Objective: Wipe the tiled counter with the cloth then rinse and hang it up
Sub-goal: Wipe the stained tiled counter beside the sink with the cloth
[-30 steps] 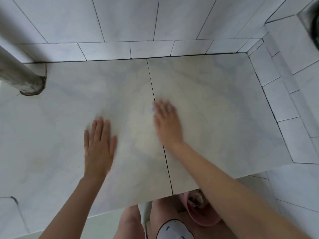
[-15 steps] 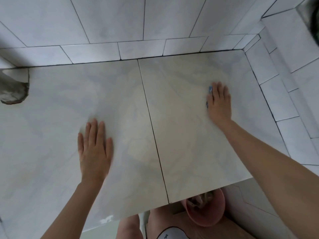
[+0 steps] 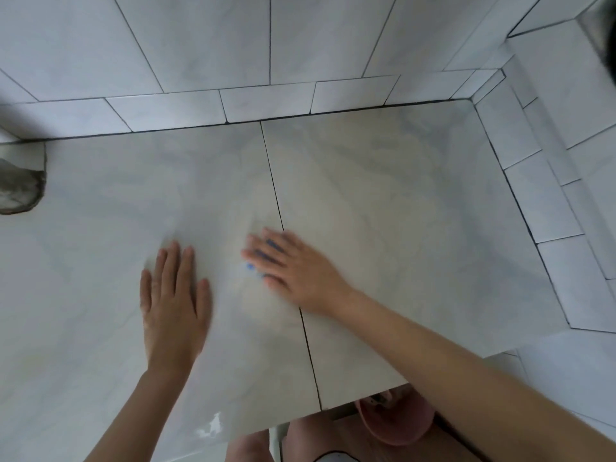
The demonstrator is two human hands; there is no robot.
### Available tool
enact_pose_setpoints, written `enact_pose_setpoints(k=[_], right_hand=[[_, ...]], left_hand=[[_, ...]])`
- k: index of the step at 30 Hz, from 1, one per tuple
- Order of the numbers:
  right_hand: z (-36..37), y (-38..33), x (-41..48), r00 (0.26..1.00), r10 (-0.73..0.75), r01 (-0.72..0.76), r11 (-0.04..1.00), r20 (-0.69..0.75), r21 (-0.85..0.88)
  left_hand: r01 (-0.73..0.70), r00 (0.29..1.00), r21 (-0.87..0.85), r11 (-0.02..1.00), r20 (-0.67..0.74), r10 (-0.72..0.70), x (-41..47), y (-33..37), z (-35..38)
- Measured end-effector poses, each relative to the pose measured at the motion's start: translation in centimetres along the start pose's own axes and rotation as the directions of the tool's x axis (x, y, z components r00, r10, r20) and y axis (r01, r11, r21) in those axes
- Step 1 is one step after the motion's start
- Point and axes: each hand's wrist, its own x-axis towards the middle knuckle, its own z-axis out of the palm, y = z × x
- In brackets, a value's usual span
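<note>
Pressing flat on the tiled counter (image 3: 383, 201) just left of the frame's middle, the left hand (image 3: 173, 305) lies palm down with its fingers straight and close together, gripping nothing. The right hand (image 3: 296, 265), blurred, lies spread at the centre of the frame across the dark grout line (image 3: 271, 181), fingers pointing to the upper left, with bits of a blue cloth (image 3: 258, 253) showing between and beside its fingers; most of it is hidden under the palm. A pink basin (image 3: 396, 425) shows below the counter's edge at lower right.
</note>
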Motion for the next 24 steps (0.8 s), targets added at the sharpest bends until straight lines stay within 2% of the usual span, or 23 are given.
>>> enact_pose_setpoints(k=[2, 3, 6, 10, 12, 14, 16, 18, 21, 22, 24], right_hand=[[-0.9, 5.1, -1.2, 0.979, 0.201, -0.201, 0.98, -0.03, 0.004], [-1.8, 7.9, -2.0, 0.935, 0.348, -0.348, 0.937, -0.064, 0.014], [-4.6, 15.4, -5.2, 0.692, 0.71, -0.714, 0.7, -0.131, 0.016], [-6.1, 18.9, -5.1, 0.412, 0.897, -0.901, 0.427, -0.161, 0.074], [-6.1, 19.0, -2.6, 0.341, 0.926, -0.927, 0.36, -0.164, 0.106], [-5.9, 18.6, 0.7, 0.382, 0.911, -0.91, 0.4, -0.154, 0.109], [-5.5, 17.1, 4.5, 0.506, 0.848, -0.851, 0.521, -0.157, 0.071], [-4.5, 14.1, 8.0, 0.663, 0.731, -0.74, 0.673, -0.16, 0.006], [-2.4, 7.4, 10.1, 0.901, 0.427, -0.432, 0.897, -0.074, -0.089], [-1.9, 5.3, 9.7, 0.95, 0.312, -0.314, 0.944, -0.033, -0.103], [-1.1, 3.3, 7.8, 0.995, 0.102, -0.101, 0.992, 0.012, -0.075]], left_hand=[[0.004, 1.0, -0.004, 1.0, 0.0, -0.004, -0.1, 0.1, -0.1], [0.003, 1.0, -0.003, 1.0, 0.0, -0.003, -0.1, 0.1, -0.1], [-0.002, 1.0, -0.009, 1.0, -0.005, 0.002, 0.0, 0.2, -0.1], [0.029, 0.999, -0.07, 0.997, -0.018, -0.03, 0.3, 0.5, -0.3], [0.045, 0.999, -0.067, 0.997, -0.027, -0.047, 1.1, 1.0, 0.0], [0.052, 0.998, -0.048, 0.997, -0.029, -0.053, 1.9, 1.6, 0.5], [0.067, 0.997, -0.032, 0.997, -0.041, -0.069, 2.6, 2.1, 0.9], [0.083, 0.995, -0.01, 0.996, -0.052, -0.084, 2.7, 2.3, 1.1], [0.089, 0.994, 0.003, 0.996, -0.065, -0.088, 2.5, 2.3, 1.1], [0.088, 0.994, 0.007, 0.996, -0.07, -0.088, 2.6, 2.3, 1.1], [0.089, 0.994, 0.018, 0.996, -0.072, -0.087, 2.6, 2.3, 1.1]])
